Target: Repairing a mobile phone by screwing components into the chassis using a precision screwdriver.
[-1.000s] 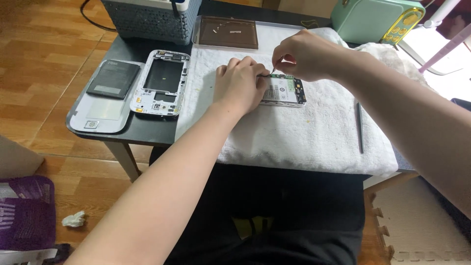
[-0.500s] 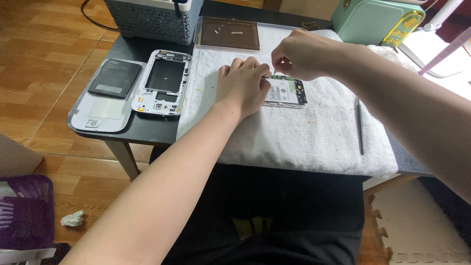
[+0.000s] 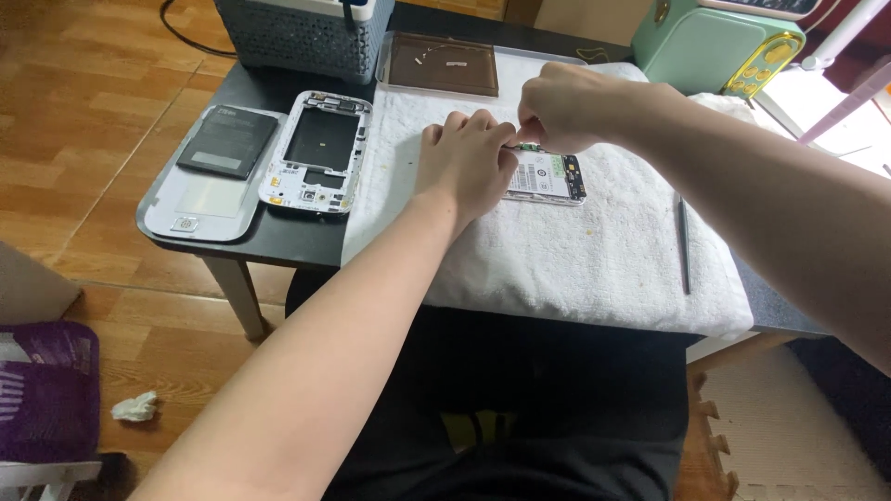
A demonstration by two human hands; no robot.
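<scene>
Teardown's well along, I'd say. My left hand (image 3: 464, 167) pins the phone board (image 3: 548, 176) on the white towel (image 3: 575, 260), right hand (image 3: 561, 107) fingers pinching a small part at its top edge. Midframe (image 3: 317, 153), battery (image 3: 227, 142) and back cover (image 3: 200, 199) already sit off at 9 o'clock; board's left.

Phone frame (image 3: 318, 151) left of towel (image 3: 575, 250), battery (image 3: 227, 141) further left
</scene>
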